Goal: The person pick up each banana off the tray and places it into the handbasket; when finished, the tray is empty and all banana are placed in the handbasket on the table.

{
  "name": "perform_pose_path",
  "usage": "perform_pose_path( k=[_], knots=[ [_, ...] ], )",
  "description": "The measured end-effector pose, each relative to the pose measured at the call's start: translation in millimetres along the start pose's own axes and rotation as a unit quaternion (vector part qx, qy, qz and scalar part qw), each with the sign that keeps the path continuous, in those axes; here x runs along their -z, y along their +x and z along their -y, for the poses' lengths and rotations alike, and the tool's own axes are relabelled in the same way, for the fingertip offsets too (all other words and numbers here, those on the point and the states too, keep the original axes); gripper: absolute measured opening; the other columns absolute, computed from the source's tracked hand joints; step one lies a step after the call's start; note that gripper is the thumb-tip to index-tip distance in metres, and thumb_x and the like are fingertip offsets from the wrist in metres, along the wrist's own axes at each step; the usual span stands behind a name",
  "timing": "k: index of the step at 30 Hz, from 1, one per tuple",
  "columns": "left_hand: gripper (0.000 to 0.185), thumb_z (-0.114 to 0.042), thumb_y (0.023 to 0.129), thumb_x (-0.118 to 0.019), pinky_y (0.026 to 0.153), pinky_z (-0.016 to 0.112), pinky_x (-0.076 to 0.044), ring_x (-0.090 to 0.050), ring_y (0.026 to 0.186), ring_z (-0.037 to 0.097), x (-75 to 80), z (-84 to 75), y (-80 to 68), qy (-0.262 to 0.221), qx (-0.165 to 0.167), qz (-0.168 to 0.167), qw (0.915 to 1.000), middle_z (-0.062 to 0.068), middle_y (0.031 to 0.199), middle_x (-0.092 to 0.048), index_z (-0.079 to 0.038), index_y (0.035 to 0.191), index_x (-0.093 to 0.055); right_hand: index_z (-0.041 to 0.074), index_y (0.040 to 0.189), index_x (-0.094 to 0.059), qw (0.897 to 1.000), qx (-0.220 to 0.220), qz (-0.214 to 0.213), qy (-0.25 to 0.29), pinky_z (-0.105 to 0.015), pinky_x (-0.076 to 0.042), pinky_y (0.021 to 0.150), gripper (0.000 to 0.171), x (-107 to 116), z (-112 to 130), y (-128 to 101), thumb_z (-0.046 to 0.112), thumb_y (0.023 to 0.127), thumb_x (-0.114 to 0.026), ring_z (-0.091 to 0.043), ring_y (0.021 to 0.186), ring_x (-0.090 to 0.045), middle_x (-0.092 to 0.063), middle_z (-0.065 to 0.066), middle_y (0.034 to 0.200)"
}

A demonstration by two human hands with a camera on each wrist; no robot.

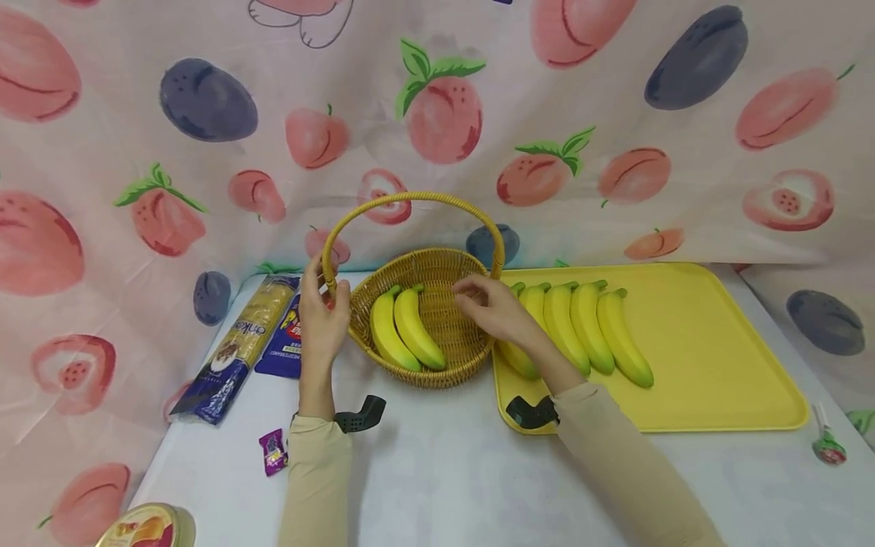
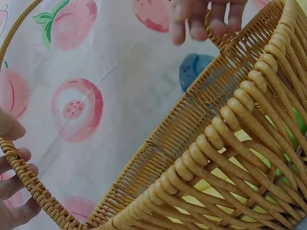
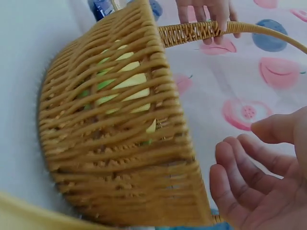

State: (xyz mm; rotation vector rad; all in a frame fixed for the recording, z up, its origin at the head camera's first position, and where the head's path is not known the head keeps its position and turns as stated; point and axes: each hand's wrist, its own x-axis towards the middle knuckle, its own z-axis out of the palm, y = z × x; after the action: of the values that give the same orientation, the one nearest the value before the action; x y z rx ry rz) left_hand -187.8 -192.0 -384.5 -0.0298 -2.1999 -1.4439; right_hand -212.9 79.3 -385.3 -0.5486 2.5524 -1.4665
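Observation:
A wicker basket [image 1: 444,266] with a tall arched handle [image 1: 425,196] stands on the white table, and two bananas [image 1: 418,334] lie side by side in its left half. My left hand [image 1: 325,315] holds the lower left end of the handle, thumb on one side and fingers on the other, as the left wrist view shows. Over the basket's right rim hovers my right hand [image 1: 502,308], its fingers loosely bent with nothing between them. Several more bananas [image 1: 591,330] lie in a row on the yellow tray [image 1: 718,349], partly hidden by my right forearm.
Left of the basket lie a pasta packet [image 1: 249,330] and a dark blue packet [image 1: 282,349]. A purple wrapped sweet [image 1: 273,452] and a round container [image 1: 146,528] are nearer me. A lollipop [image 1: 829,444] lies right of the tray. Fruit-print cloth [image 1: 574,235] hangs behind.

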Motion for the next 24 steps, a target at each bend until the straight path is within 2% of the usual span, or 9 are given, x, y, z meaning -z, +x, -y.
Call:
perform_pose_path(
  k=[6, 15, 21, 24],
  knots=[
    [0.051, -0.011, 0.095, -0.051, 0.103, 0.049, -0.041, -0.044, 0.129, 0.030, 0.3, 0.0, -2.0, 0.009, 0.001, 0.004, 1.0000, 0.010, 0.135, -0.045, -0.021, 0.143, -0.036, 0.013, 0.116, -0.060, 0.999, 0.015, -0.025, 0.015, -0.032, -0.049, 0.071, 0.024, 8.7, -8.0, -23.4, 0.026, 0.096, -0.054, -0.024, 0.088, -0.061, -0.065, -0.010, 0.104],
    [0.052, -0.009, 0.094, -0.051, 0.101, 0.048, -0.043, -0.044, 0.127, 0.030, 1.6, -1.0, -2.5, 0.011, -0.006, -0.002, 0.9999, 0.011, 0.135, -0.045, -0.019, 0.143, -0.036, 0.010, 0.119, -0.059, 0.998, 0.029, -0.061, -0.002, -0.035, -0.052, 0.080, 0.028, 29.2, -24.3, -51.5, 0.026, 0.097, -0.052, -0.023, 0.093, -0.063, -0.063, -0.012, 0.111],
    [0.052, -0.010, 0.094, -0.052, 0.100, 0.047, -0.043, -0.045, 0.128, 0.030, 1.3, -0.6, -2.2, 0.017, -0.005, -0.003, 0.9998, 0.011, 0.134, -0.046, -0.019, 0.143, -0.036, 0.014, 0.121, -0.057, 0.996, 0.021, -0.090, -0.009, -0.028, -0.051, 0.081, 0.029, 45.7, -40.1, -67.2, 0.030, 0.098, -0.050, -0.027, 0.095, -0.063, -0.062, -0.010, 0.112],
    [0.052, -0.010, 0.094, -0.052, 0.100, 0.048, -0.043, -0.044, 0.128, 0.029, 0.8, 0.2, -1.5, 0.016, -0.005, -0.002, 0.9999, 0.011, 0.134, -0.046, -0.020, 0.143, -0.036, 0.013, 0.121, -0.057, 0.994, 0.015, -0.112, -0.015, -0.022, -0.051, 0.077, 0.030, 54.4, -47.6, -72.9, 0.030, 0.098, -0.050, -0.024, 0.092, -0.064, -0.061, -0.009, 0.111]
  ],
)
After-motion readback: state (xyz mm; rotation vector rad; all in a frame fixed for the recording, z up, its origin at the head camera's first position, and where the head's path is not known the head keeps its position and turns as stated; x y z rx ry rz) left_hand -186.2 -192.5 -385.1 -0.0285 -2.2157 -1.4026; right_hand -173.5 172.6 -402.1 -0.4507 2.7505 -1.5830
